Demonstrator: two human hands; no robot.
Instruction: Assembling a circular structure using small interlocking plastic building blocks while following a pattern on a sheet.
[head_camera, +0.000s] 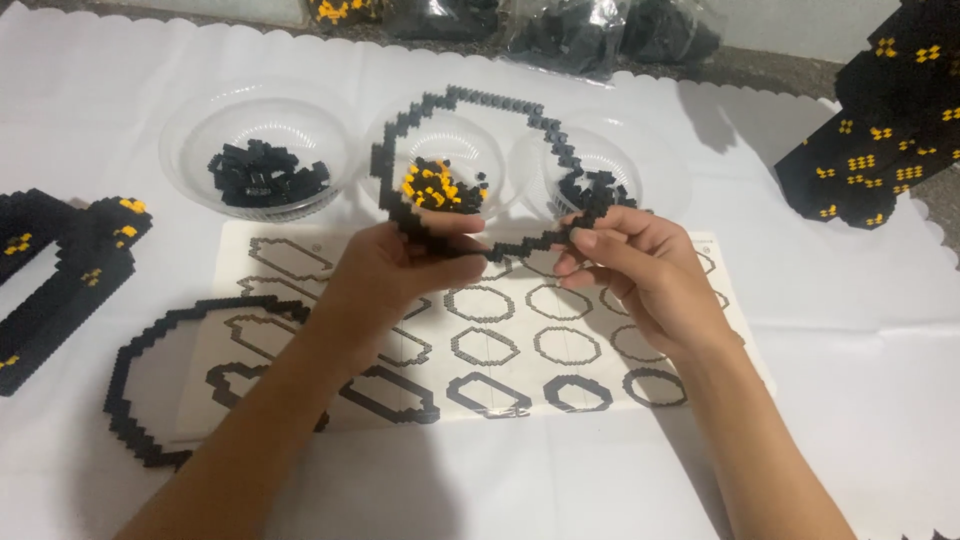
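L hand (400, 265), R hand (625, 260) pinch, seemingly, brick ring (480, 100).

A white scallop-edged cloth (860, 400) covers the counter; beyond its far edge runs a grey speckled surface (770, 68).

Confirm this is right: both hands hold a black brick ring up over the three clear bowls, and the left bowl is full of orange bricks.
Not quite. The head view shows the left bowl holding only black bricks; the orange ones sit mixed with black in the middle bowl. The rest stands: the left hand and right hand hold the black brick ring up over the three clear bowls.
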